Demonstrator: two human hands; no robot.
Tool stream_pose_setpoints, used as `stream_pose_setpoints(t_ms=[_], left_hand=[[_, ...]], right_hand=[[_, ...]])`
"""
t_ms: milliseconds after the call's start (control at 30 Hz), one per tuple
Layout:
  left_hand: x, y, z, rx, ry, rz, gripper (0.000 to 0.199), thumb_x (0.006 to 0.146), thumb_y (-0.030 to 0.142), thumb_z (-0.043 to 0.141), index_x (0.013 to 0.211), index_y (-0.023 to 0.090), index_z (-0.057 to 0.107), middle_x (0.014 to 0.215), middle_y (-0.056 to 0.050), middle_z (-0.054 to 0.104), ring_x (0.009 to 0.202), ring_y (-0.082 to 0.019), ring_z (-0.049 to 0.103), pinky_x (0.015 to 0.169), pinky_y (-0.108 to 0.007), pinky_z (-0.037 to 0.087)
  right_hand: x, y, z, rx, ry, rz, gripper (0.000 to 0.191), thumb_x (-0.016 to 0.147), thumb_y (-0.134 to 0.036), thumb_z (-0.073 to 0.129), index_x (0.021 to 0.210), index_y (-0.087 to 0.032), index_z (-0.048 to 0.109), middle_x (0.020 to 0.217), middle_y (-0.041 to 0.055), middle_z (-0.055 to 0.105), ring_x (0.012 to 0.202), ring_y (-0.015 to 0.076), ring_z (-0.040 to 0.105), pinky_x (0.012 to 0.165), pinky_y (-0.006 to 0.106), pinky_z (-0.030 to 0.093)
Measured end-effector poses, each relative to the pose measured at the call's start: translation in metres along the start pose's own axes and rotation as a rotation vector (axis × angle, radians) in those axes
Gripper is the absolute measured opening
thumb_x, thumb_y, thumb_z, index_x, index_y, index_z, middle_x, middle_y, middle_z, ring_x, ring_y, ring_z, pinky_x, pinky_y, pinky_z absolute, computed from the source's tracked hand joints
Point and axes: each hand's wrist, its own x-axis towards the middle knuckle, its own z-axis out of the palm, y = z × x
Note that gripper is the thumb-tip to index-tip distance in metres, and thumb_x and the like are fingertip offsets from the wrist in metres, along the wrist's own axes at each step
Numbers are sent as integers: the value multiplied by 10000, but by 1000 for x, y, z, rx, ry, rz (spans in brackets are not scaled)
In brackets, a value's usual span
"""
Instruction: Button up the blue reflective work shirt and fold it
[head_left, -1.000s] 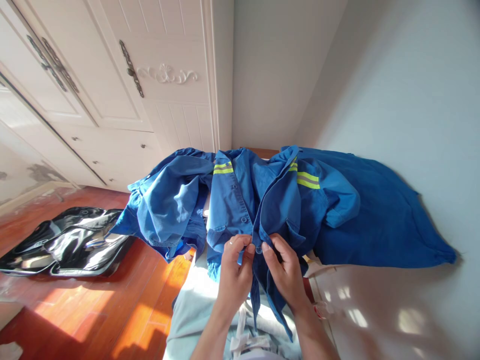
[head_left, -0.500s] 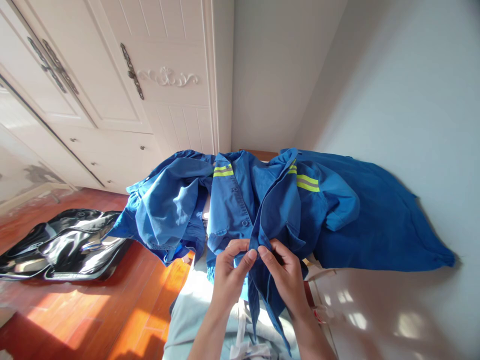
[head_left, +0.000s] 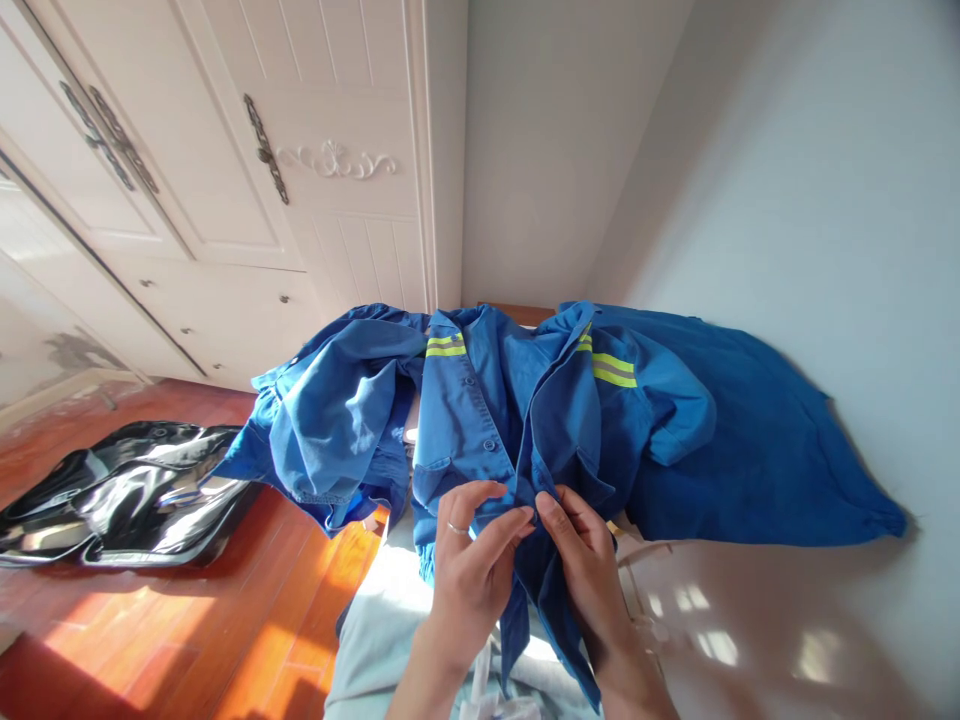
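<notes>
A blue work jacket [head_left: 469, 410] with buttons down one front edge and yellow-grey reflective stripes lies draped in front of me. My right hand [head_left: 585, 550] pinches the loose front edge of the jacket between thumb and fingers, low on its front. Just beside it, my left hand [head_left: 476, 565], with a ring on one finger, has its thumb and fingertips on the cloth near the same edge. The small spot between the two thumbs is partly hidden by the fingers. Below them, the jacket's lower front corners hang down in pointed folds.
Another blue garment [head_left: 330, 410] lies to the left, and a wide blue cloth piece [head_left: 757, 440] spreads to the right by the wall. An open black suitcase [head_left: 217, 540] rests on the wooden floor [head_left: 277, 570]. A white wardrobe [head_left: 352, 90] stands behind.
My left hand has shifted slightly right and down, its index finger lifting away from the thumb. My right hand has moved a little right, still pinching the jacket's edge.
</notes>
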Motion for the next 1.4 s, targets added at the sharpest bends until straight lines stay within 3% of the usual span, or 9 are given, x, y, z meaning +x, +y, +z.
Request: stream_pose_setpoints(t_ms=[133, 300, 500, 700, 800, 1000, 1133, 1400], left_hand=[[3, 0, 1, 39, -19, 48, 238, 841, 161, 721, 1051, 269, 692, 1069, -69, 646, 938, -207, 620, 783, -369, 543], [3, 4, 4, 17, -34, -44, 143, 869, 130, 665, 973, 227, 650, 960, -54, 653, 901, -194, 622, 780, -340, 535], [0, 11, 3, -23, -75, -138, 130, 863, 98, 615, 826, 218, 583, 976, -57, 626, 940, -190, 622, 804, -325, 534], [-5, 9, 8, -2, -12, -119, 212, 837, 155, 700, 1029, 226, 645, 986, -65, 661, 928, -196, 658, 806, -338, 563], [-7, 7, 11, -3, 36, -102, 246, 809, 161, 739, 1034, 235, 673, 965, -54, 699, 887, -193, 690, 800, -341, 583], [-8, 7, 13, -31, 58, -64, 252, 799, 102, 712, 1014, 232, 686, 944, -31, 765, 871, -195, 746, 977, -452, 567], [-8, 7, 16, -47, 92, -107, 201, 792, 109, 704, 960, 219, 690, 908, -28, 780, 842, -209, 761, 993, -500, 568], [-8, 6, 14, -97, 54, -238, 93, 808, 147, 696, 859, 225, 693, 866, -25, 790, 868, -241, 763, 1018, -553, 533]], right_hand=[[0, -2, -3, -46, 15, -29, 295, 847, -462, 692, 841, -169, 659, 767, 10, 609, 749, 147, 522, 671, 216, 445], [1, 2, -4, -92, -11, -43, 310, 857, -471, 673, 874, -161, 662, 777, 16, 604, 749, 155, 523, 665, 222, 456], [1, -3, -2, -224, -12, -105, 366, 874, -525, 619, 818, -164, 646, 730, 17, 594, 713, 161, 536, 652, 228, 472], [5, -5, -7, -271, -4, -156, 376, 883, -535, 602, 797, -172, 644, 727, 21, 599, 766, 181, 566, 690, 228, 485], [6, -3, -6, -275, 5, -166, 377, 890, -534, 592, 789, -173, 637, 715, 17, 590, 743, 171, 560, 680, 220, 486], [4, -5, -4, -263, -38, -164, 371, 903, -532, 580, 880, -175, 676, 818, 49, 679, 782, 190, 627, 727, 241, 528], [5, -2, -4, -294, -46, -178, 393, 907, -536, 573, 967, -169, 703, 925, 80, 723, 840, 218, 665, 775, 268, 551], [9, 0, -4, -364, -16, -223, 363, 923, -513, 555, 884, -172, 674, 796, 50, 691, 789, 200, 645, 727, 245, 540]])
